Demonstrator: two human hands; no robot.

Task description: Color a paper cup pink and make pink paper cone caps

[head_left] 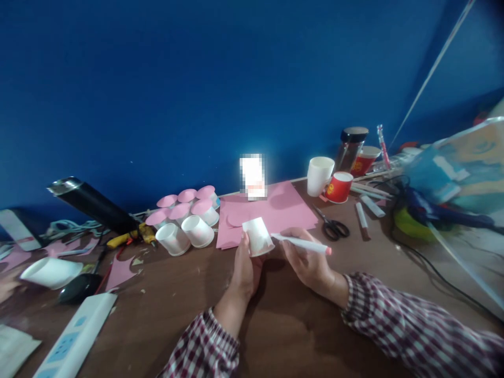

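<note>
My left hand (244,270) is closed around a small white paper cup (258,237), tilted, in the middle of the view. In my right hand (309,265) is a white marker pen (303,243) with a pinkish-red end, its tip close to the cup's side; I cannot tell whether they touch. Behind both hands lie sheets of pink paper (275,202) with a cut pink piece on top. To the left stand several white cups topped with pink paper discs (180,211), and two plain upturned white cups (197,231) in front of them.
Black scissors (334,229), a red paper cup (339,187), a tall white cup (320,176) and a blue glue gun (444,212) stand or lie at right. At left are a black flask (92,205), a power strip (74,336) and another white cup (51,272) beside another person's hand.
</note>
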